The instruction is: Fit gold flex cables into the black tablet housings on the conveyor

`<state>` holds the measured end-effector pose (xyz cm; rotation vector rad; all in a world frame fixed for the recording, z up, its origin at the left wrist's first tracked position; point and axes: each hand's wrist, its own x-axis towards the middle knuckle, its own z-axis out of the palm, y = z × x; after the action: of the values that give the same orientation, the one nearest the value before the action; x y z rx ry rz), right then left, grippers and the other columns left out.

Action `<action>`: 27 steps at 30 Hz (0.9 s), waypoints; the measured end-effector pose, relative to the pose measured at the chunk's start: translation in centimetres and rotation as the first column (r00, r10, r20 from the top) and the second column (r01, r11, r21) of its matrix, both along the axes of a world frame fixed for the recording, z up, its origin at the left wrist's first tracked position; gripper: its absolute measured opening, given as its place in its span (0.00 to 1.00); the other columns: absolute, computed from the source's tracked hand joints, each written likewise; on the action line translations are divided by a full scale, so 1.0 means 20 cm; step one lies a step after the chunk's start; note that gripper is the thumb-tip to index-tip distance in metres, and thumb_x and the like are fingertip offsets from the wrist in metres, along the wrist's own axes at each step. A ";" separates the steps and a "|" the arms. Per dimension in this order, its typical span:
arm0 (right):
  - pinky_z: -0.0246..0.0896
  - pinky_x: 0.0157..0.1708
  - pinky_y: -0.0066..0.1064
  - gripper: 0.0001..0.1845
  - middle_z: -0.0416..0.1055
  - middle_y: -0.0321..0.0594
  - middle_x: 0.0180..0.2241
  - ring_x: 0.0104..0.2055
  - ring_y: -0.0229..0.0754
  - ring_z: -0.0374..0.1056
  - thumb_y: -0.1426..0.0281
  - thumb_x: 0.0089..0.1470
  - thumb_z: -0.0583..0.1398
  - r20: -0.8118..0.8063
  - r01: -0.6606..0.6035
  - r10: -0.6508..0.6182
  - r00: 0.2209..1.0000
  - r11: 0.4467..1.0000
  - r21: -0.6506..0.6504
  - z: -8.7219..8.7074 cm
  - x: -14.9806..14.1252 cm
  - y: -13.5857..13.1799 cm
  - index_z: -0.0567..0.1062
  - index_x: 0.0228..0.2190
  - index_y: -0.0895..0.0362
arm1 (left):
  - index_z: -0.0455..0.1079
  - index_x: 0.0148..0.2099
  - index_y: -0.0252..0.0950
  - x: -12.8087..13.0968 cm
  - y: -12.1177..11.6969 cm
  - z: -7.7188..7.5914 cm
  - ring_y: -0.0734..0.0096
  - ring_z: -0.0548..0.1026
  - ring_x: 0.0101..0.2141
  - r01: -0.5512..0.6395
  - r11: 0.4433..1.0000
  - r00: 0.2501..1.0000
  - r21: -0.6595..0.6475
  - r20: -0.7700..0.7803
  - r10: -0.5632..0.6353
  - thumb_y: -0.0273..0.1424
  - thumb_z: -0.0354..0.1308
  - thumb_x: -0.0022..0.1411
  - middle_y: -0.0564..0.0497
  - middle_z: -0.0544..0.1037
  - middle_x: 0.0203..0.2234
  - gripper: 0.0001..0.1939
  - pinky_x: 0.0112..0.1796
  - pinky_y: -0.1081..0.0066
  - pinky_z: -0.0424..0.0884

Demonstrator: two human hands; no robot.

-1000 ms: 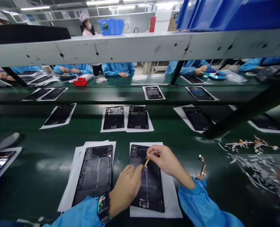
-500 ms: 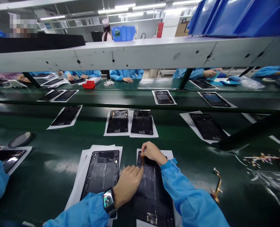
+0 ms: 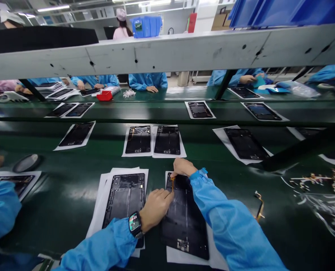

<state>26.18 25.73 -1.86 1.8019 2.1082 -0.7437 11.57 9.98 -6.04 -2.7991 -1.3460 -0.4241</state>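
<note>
The right hand [image 3: 182,167] pinches a thin orange strip [image 3: 172,184] on a flat black phone panel [image 3: 184,222]. The left hand [image 3: 155,205] curls just beside it; I cannot tell if it holds anything.

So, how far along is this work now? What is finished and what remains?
Looks done: the black device frame on the paper stack has nothing loose on it. In hand: the right hand holds an amber flex strip at the top of the second frame, the left hand beside it. Remaining: another flex strip lies on the belt.
</note>
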 end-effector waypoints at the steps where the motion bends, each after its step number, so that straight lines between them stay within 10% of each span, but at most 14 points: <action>1: 0.62 0.32 0.30 0.21 0.77 0.43 0.34 0.38 0.49 0.74 0.59 0.35 0.74 -0.003 -0.014 0.014 1.000 1.000 0.016 0.00 0.01 -0.04 0.76 0.29 0.56 | 0.69 0.47 0.34 0.00 0.00 0.00 0.65 0.74 0.34 0.000 1.000 1.000 -0.002 0.010 0.000 0.25 0.49 0.70 0.48 0.76 0.34 0.09 0.34 0.65 0.72; 15: 0.56 0.34 0.30 0.10 0.70 0.42 0.42 0.40 0.43 0.71 0.63 0.61 0.59 -0.058 -0.191 0.234 0.971 0.894 0.406 -0.06 0.08 -0.33 0.70 0.42 0.55 | 0.70 0.50 0.30 -0.03 0.00 -0.01 0.64 0.75 0.46 0.085 0.996 0.987 0.038 0.136 -0.089 0.25 0.48 0.70 0.44 0.77 0.47 0.12 0.43 0.65 0.75; 27: 0.52 0.29 0.31 0.11 0.67 0.36 0.40 0.36 0.41 0.69 0.61 0.60 0.60 -0.176 -0.101 0.205 0.963 0.878 0.468 -0.18 0.17 -0.35 0.69 0.42 0.51 | 0.69 0.51 0.29 -0.02 -0.02 -0.01 0.62 0.73 0.50 0.145 0.989 0.987 -0.029 -0.061 -0.146 0.24 0.50 0.69 0.40 0.75 0.50 0.11 0.44 0.64 0.74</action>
<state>29.61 18.75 -5.50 1.7960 2.7245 -0.4462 11.14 9.63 -6.31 -2.9156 -1.1476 -0.3208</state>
